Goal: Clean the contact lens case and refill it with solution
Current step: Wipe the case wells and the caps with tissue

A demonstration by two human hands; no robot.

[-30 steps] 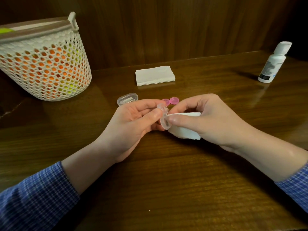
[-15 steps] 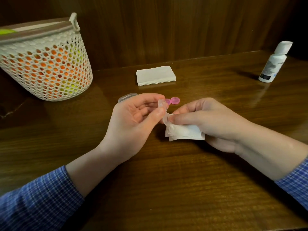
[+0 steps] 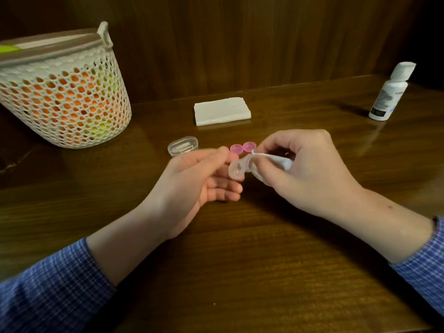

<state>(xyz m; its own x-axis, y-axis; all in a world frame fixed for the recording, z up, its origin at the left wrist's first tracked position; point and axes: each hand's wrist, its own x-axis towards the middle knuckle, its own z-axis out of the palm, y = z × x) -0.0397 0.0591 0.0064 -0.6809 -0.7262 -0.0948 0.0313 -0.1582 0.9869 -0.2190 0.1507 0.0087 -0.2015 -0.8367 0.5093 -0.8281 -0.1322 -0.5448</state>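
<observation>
Right hand [image 3: 310, 169] lifted, tissue [image 3: 276, 162] now twisted into far well; left hand [image 3: 201, 179] fingertips pinching clear lens case [image 3: 236, 170] above table [image 3: 240, 260]; wiping ongoing, solution bottle [image 3: 389, 92] untouched, refill pending

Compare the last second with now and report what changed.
The right hand turned knuckles-up, driving the tissue into the lens case, which the left hand tilted to show one well. Caps, bottle, tissue stack and basket stayed put.
</observation>
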